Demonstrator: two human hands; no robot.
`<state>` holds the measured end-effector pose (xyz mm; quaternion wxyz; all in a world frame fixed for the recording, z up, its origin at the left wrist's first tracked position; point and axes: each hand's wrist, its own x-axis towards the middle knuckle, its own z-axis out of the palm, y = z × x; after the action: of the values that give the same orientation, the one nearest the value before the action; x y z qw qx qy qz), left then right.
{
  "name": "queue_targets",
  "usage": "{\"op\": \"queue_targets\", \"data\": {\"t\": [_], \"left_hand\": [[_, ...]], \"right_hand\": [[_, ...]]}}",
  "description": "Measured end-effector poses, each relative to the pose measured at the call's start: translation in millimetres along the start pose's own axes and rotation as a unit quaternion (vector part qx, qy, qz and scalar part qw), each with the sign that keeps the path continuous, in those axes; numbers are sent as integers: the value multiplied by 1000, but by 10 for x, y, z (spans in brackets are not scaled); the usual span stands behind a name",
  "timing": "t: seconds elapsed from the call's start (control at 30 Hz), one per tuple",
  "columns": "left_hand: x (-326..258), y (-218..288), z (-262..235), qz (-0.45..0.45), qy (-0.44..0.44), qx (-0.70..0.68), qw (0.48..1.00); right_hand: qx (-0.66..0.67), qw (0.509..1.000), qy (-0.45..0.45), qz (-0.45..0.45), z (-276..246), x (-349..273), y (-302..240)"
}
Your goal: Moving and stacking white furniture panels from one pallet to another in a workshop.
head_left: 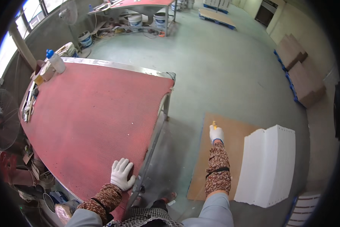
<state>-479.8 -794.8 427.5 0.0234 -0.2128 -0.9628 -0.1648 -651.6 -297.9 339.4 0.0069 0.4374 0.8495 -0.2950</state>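
My left hand (pixel 122 174), in a white knit glove, rests with fingers spread on the red textured mat (pixel 90 109) that covers the worktable, close to its near right edge. Out to the right, my right hand (pixel 216 134), gloved the same way, is closed round a small yellow tool (pixel 215 124); only its end shows, so its kind is unclear. That hand is above a brown board (pixel 202 170) low down beside the table. A stack of white folded panels (pixel 270 166) with small holes along the edges lies on the board's right part.
A blue-capped bottle (pixel 56 61), tape rolls (pixel 46 72) and hand tools (pixel 29 106) line the table's far left side. A fan (pixel 5 117) stands left. Brown sheets (pixel 306 83) on blue pallets lean near the right wall. Another red-topped table (pixel 139 3) and buckets (pixel 135 20) are farther back.
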Motion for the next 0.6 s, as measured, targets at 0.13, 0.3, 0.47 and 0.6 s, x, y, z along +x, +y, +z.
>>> {"op": "queue_targets", "data": {"t": [0.13,0.3,0.47,0.6], "left_hand": [[-1,-5,79,7,-10,-1,1000],[-10,7,84,5,2,1,1000],[24,44,126,8,12,8,1000],[-51,-33,61,1,14,17,1000]], "right_hand": [[-99,995,-16,-15,-331,33,350],[-115,993,20,25,-787,112,616],[-127,990,43,43,-1156,288,912],[-168,985,16,26,-1148,547,965]]}}
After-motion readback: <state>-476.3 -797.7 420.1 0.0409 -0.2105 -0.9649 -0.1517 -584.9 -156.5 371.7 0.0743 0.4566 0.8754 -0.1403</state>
